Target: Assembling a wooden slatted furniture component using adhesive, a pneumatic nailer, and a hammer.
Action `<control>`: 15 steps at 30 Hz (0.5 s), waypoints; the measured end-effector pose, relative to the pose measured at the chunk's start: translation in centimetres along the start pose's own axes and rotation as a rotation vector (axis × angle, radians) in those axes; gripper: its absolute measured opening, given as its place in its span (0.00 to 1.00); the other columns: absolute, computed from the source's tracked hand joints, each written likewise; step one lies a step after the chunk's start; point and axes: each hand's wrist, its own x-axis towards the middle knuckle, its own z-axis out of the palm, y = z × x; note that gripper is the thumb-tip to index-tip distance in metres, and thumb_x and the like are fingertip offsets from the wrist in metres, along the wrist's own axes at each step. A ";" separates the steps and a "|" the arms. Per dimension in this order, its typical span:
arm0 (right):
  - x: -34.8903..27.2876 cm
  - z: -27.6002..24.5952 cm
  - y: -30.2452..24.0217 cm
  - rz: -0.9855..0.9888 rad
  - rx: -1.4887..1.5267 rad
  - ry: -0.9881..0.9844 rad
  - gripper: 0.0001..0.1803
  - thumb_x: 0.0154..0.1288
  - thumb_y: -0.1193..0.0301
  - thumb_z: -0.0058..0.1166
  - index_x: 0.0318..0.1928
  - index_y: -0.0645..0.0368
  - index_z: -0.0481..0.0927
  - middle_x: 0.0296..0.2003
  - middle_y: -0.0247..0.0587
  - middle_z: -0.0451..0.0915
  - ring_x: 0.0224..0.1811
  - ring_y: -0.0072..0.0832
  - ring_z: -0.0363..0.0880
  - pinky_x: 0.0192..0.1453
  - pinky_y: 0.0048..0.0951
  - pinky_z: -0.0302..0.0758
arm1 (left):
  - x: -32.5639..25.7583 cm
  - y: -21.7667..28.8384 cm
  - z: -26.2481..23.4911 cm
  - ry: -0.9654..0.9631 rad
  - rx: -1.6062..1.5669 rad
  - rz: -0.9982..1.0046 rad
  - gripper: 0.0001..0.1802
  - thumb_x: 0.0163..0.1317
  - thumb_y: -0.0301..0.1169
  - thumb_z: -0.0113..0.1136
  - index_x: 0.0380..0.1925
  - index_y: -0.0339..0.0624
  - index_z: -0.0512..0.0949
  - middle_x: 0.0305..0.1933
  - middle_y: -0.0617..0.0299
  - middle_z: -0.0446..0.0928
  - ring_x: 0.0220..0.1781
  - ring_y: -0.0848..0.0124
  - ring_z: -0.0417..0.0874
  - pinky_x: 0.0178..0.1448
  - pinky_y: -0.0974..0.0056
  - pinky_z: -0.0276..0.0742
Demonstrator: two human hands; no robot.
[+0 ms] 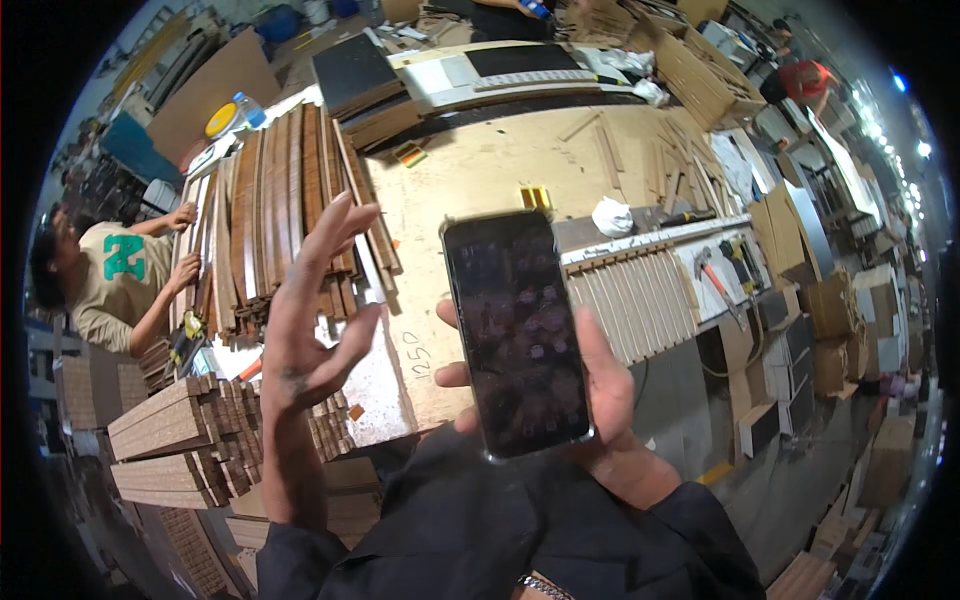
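Even, bright overhead light, ceiling lamps flaring at the right rim. Heavy fisheye: black corners, edges bent. Phone screen (pixel 516 335) dark, faint reflections. Tabletop (pixel 480 180) slightly washed out, shadows soft, mild blur at periphery.

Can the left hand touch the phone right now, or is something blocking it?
Probably yes. The left hand is raised, open and empty beside the phone, which the right hand holds up. Only open air shows between them.
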 end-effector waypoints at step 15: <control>-2.6 2.1 -0.7 -0.064 -0.265 0.150 0.48 0.73 0.36 0.30 0.77 0.60 0.44 0.72 0.66 0.57 0.59 0.57 0.77 0.57 0.52 0.81 | -2.4 3.0 4.2 0.265 -0.389 -0.181 0.27 0.78 0.41 0.43 0.59 0.24 0.72 0.47 0.44 0.82 0.49 0.59 0.85 0.58 0.55 0.78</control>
